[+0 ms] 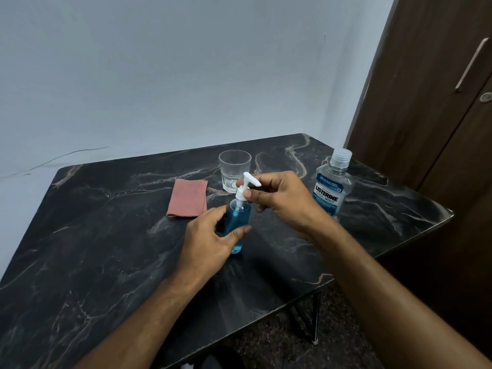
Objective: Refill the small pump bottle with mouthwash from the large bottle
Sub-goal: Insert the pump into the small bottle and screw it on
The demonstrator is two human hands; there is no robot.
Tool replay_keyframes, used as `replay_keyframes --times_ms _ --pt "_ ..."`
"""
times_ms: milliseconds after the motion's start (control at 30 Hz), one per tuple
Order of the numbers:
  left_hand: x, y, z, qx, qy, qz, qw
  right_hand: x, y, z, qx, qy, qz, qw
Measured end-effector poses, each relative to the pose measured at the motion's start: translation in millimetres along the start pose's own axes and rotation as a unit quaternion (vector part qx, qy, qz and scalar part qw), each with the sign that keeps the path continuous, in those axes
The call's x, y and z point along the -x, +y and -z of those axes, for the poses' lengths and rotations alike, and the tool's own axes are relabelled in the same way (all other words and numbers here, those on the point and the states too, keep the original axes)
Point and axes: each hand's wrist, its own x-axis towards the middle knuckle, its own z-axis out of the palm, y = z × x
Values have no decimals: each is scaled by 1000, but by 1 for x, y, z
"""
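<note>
Dark marble-patterned table (106, 249) fills most of the view, standing in a corner between a pale wall and a brown wooden wardrobe door (426, 102). Near the table's right edge stands the large bottle (332, 187), clear with a blue label, its cap on. Behind the hands sits an empty glass tumbler (234, 169), and left of it lies a folded pink cloth (187, 198). At the table's centre stands the small pump bottle (238, 225), upright and filled with blue liquid. The left hand (210, 241) curls around its body, thumb and fingers closed on it. The right hand (282, 198) pinches the white pump head (246, 186) between thumb and fingertips.
</note>
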Motion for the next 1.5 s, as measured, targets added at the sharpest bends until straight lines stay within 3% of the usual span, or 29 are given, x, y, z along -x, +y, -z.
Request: replay_keyframes --times_ms 267,467,633,933,1133,1300,1500 --pt "1 0 -1 -2 -1 4 1000 -2 4 2 19 -17 2 1000" --pt "2 0 -3 -5 8 11 1000 -1 14 -10 -53 47 19 997" --pt "3 1 -4 3 5 9 1000 -1 19 -21 -47 99 -6 994" --pt "2 1 -4 32 0 27 999 1 11 -18 -78 44 -16 996" --pt "1 1 -3 35 -4 29 999 1 11 -16 -58 47 6 997" --pt "2 2 -3 25 -3 25 999 0 11 -10 -27 -3 6 1000" --pt "2 2 -2 2 5 23 1000 -1 11 -11 -30 24 12 999"
